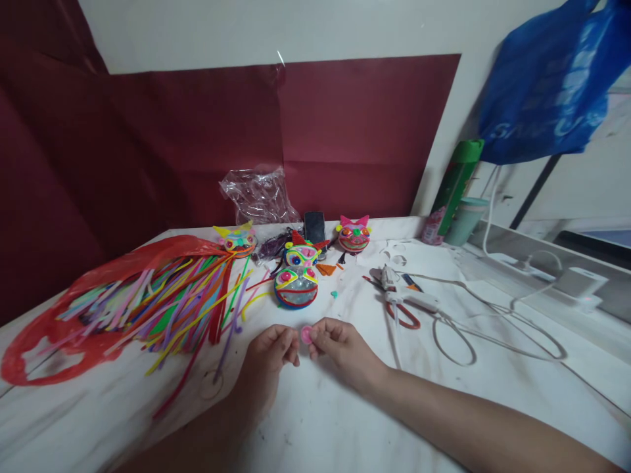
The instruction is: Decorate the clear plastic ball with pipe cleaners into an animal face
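Observation:
Between the thumb and fingers of my right hand is a small pink disc, round and flat like a button. My left hand is just to the left of it, its fingers curled into a pinch; whatever they may hold is too small or hidden to make out. Both hands are low over the white table. Beyond them lies a colourful lion-head craft with a grey mouth, red lip lines and red horns. A similar pink-horned head sits behind it on the right, and a yellow-horned head on the left.
Many coloured pipe cleaners spill from a red plastic bag at left. A white glue gun with a looped cord rests on red-handled scissors at right. Behind are a phone, clear wrapping and a green can.

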Action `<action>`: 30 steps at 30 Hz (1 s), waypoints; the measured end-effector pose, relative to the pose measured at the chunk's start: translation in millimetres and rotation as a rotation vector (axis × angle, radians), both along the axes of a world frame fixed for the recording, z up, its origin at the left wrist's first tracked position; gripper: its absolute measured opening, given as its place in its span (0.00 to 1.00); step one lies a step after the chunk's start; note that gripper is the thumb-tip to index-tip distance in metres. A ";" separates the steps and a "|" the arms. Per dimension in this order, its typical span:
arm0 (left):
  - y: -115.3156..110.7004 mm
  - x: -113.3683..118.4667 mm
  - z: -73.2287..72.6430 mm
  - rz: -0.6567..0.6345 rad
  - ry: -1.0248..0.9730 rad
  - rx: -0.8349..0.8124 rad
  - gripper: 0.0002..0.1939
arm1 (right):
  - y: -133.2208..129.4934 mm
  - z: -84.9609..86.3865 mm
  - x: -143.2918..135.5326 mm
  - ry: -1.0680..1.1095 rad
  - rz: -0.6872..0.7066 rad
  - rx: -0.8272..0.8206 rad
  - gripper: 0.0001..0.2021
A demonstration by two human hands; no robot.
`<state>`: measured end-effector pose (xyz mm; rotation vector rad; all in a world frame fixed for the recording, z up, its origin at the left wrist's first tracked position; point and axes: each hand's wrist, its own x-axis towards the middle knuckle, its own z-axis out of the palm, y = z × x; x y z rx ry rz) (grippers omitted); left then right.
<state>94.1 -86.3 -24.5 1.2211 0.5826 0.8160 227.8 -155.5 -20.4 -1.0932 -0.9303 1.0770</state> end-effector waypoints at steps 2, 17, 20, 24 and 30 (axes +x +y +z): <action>0.6 0.1 -1.4 -0.013 0.020 0.023 0.15 | 0.2 -1.5 -1.1 0.002 0.015 0.013 0.23; -0.4 3.1 -2.8 -0.008 0.029 -0.010 0.14 | 2.5 -8.3 -2.3 -0.038 0.019 0.005 0.20; 1.8 3.1 -3.0 0.028 -0.024 -0.039 0.15 | 4.3 -8.6 0.4 -0.002 -0.018 -0.037 0.18; 5.7 1.6 -0.5 0.137 0.024 -0.034 0.15 | 11.4 -8.4 19.4 -0.142 -0.044 -0.258 0.13; 9.5 0.5 -0.1 0.198 0.068 0.035 0.14 | 21.4 2.9 58.5 -0.228 -0.203 -0.169 0.06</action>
